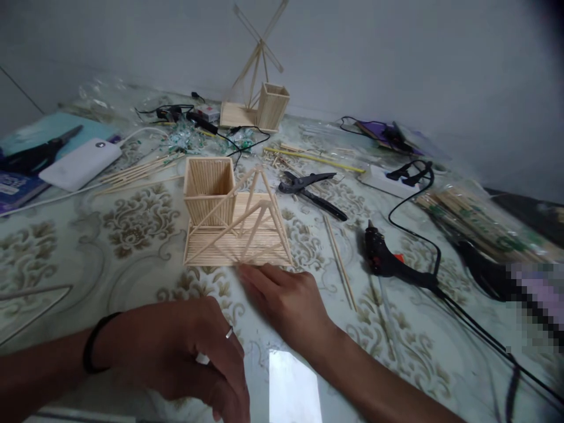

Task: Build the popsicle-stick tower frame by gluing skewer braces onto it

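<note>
A model of thin wooden sticks (233, 235) stands mid-table, with a flat base, an open square box (209, 188) at its back left and pointed stick frames on the right. My right hand (286, 296) lies at the base's front edge, its fingertips touching or very near it; whether they hold anything is hidden. Nearer the camera, my left hand (189, 346) hangs over the table with bent fingers, apart from the model. Its fingertips are blurred, and I make out nothing in them.
Pliers (308, 191), loose sticks (339, 258) and a black glue gun (388, 258) with its cord lie to the right, near a power strip (390, 179). A finished-looking stick windmill (271, 108) stands behind. Scissors (42, 150) and a white power bank (81, 164) are at left.
</note>
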The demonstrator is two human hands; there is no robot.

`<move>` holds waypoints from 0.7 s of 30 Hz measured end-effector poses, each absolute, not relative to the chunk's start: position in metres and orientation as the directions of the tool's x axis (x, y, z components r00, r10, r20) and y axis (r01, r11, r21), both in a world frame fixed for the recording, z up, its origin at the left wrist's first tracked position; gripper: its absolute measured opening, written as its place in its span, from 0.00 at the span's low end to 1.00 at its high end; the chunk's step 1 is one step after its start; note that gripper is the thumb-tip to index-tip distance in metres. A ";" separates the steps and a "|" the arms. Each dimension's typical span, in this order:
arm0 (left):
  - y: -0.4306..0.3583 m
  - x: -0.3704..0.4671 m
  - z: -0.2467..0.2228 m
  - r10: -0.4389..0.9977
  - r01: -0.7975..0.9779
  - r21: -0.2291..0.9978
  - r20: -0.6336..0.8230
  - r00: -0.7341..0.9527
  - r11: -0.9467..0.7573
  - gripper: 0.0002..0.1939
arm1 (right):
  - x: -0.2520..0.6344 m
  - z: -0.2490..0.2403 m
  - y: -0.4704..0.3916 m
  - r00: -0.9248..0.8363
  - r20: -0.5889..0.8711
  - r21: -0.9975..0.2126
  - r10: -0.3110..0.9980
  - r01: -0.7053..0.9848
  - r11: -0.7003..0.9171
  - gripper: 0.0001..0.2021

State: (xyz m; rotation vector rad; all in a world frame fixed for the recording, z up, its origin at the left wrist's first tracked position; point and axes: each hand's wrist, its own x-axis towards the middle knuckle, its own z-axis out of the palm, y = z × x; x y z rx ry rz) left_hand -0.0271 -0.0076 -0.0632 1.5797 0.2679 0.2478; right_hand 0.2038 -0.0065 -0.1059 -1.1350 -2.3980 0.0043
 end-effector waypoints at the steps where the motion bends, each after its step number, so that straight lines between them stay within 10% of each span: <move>1: -0.008 -0.028 -0.063 0.316 0.015 1.000 -0.010 0.949 -0.013 0.20 | 0.204 -0.105 -0.006 -0.558 0.421 -0.196 0.715 0.714 0.672 0.12; 13: -0.005 -0.027 -0.064 0.464 0.149 0.973 -0.053 0.884 -0.174 0.19 | 0.207 -0.100 -0.002 -0.566 0.413 -0.154 0.714 0.729 0.667 0.13; 21: 0.000 -0.023 -0.076 0.679 0.438 0.724 0.057 0.732 -0.533 0.08 | 0.228 -0.094 -0.002 -0.565 0.109 -0.340 0.818 0.752 0.565 0.07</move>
